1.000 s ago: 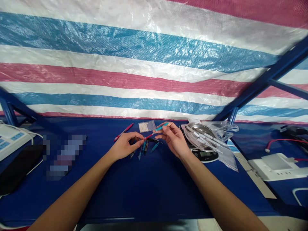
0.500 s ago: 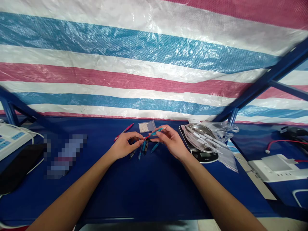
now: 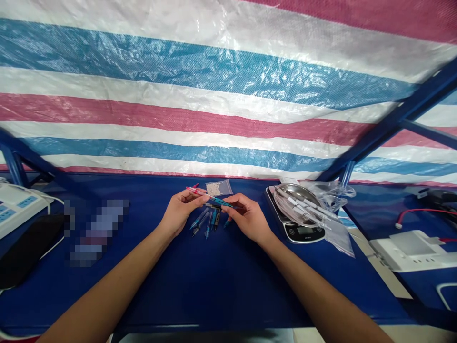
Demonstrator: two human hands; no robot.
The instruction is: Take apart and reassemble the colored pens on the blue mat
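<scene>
My left hand (image 3: 179,208) pinches the pink end of a pen (image 3: 213,198) between thumb and fingers. At the other end, my right hand (image 3: 250,216) has its thumb and fingertips closed around the blue part. The pen spans both hands above the table, sloping down to the right. Below it lie several loose pen parts (image 3: 203,220), clear and blue, and a black clip piece (image 3: 215,219). A small zip bag (image 3: 219,187) of pale bits rests just behind the pen. Another pink pen is mostly covered by my left hand.
A kitchen scale (image 3: 302,232) carries a metal bowl (image 3: 296,191) and plastic packaging right of my hands. A power strip (image 3: 17,205) and a black phone-like slab (image 3: 30,250) lie far left. A white device (image 3: 414,250) sits far right. Striped sheeting (image 3: 200,114) hangs behind the blue table (image 3: 214,286).
The pen has tipped from rising rightward to sloping down rightward. My left hand went up slightly and my right hand came down. More of the pen shows between them.
</scene>
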